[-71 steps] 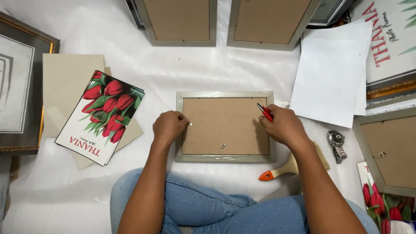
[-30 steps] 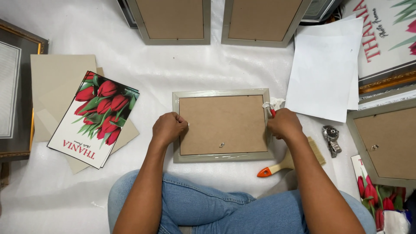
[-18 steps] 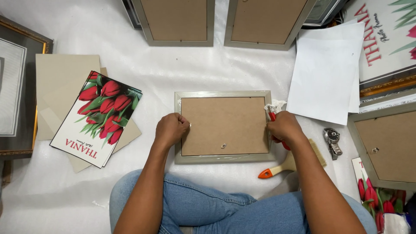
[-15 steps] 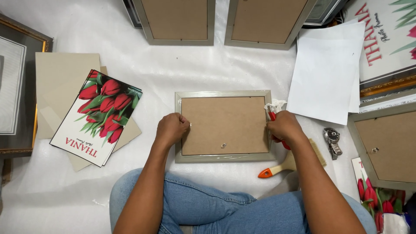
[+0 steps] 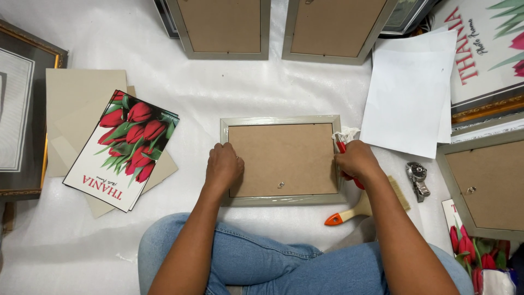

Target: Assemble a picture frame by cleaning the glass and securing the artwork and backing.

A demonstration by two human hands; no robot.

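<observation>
Brown fibreboard backing fills the picture frame [image 5: 282,159] that lies face down on the white sheet [image 5: 207,98] between my two hands, just ahead of my crossed legs in jeans. My left hand [image 5: 224,165] is curled loosely, knuckles up, resting on the frame's left edge where board meets moulding; it grips nothing that I can see. My right hand [image 5: 356,161] is clenched around a red-handled tool [image 5: 343,148], with a scrap of white cloth [image 5: 345,133] showing just beyond the knuckles, and it presses at the frame's right edge.

I judge the frame light but rigid, its pale moulding thin, and there may be glass underneath, so I would treat it as fragile. The backing looks as if it would flex if pushed mid-panel. The safest hold is on the two short sides, where my hands sit now.

Just beside my right wrist lies a brush with an orange handle [image 5: 362,207]; further out to the right is a small metal tool [image 5: 417,178]. Well off beyond my left hand lies a tulip print [image 5: 123,148].
</observation>
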